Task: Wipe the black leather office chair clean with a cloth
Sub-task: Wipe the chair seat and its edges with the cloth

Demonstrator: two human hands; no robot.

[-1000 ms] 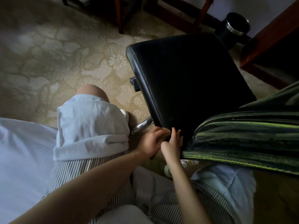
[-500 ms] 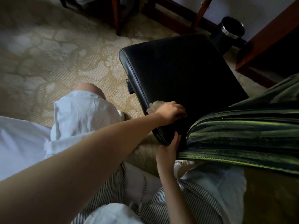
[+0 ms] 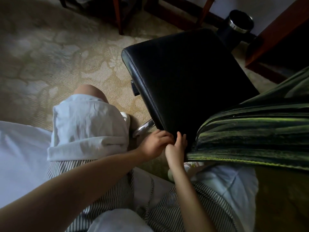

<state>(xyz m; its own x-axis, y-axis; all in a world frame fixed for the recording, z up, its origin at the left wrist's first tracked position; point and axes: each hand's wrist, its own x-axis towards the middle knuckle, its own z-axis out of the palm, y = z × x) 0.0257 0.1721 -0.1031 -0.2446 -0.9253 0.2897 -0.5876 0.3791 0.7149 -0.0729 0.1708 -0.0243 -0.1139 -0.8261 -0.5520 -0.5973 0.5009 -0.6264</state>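
Patterned beige carpet [image 3: 50, 64] fills the ground left of and beyond our fingers. The black leather chair seat [image 3: 187, 77] runs up and away from the fingertips; both our hands meet at its near corner. A green striped fabric [image 3: 250, 139] drapes just right of the fingers and covers the seat's near right part, blocking that stretch. Our bent knee in rolled white trousers [image 3: 87, 124] sits left of the fingers. Wooden furniture [image 3: 275, 36] and a dark bin with a chrome rim [image 3: 240, 22] stand far beyond, past the seat. A chrome chair part [image 3: 143, 128] pokes out just left of the fingers, under the seat edge. Left hand [image 3: 154, 144]: fingers curled at the corner; the cloth isn't visible, so we cannot tell what they grip. Right hand [image 3: 177, 148]: fingers extended, loose, tips touching the seat's edge.
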